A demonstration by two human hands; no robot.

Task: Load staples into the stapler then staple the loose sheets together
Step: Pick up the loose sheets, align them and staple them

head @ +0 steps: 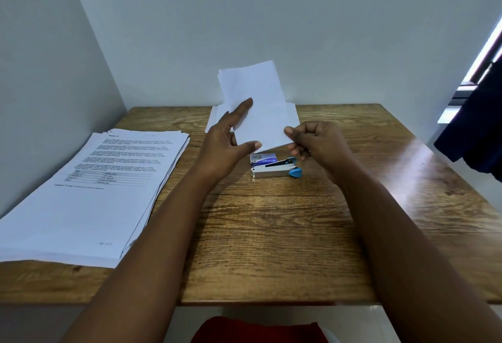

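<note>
Both hands hold a small bundle of loose sheets (256,106) raised above the middle of the wooden table (298,234), tilted with its far end up. The right hand (316,143) pinches the bundle's near right corner, thumb on top and the other fingers curled beneath. The left hand (231,139) lies against the left edge, fingers straight and close together along the paper, thumb spread apart and touching the near edge. Directly below the bundle, on the table, lies the stapler (275,170), silver with a blue end pointing right, apparently opened, though the view is partly blocked. A small staple box (262,158) sits touching its far side. A second flat pile of white paper (214,117) lies behind the hands at the table's far edge. A thick stack of printed pages (89,190) rests at the left side, well apart from the stapler. A dark cloth (475,125) hangs at the right
</note>
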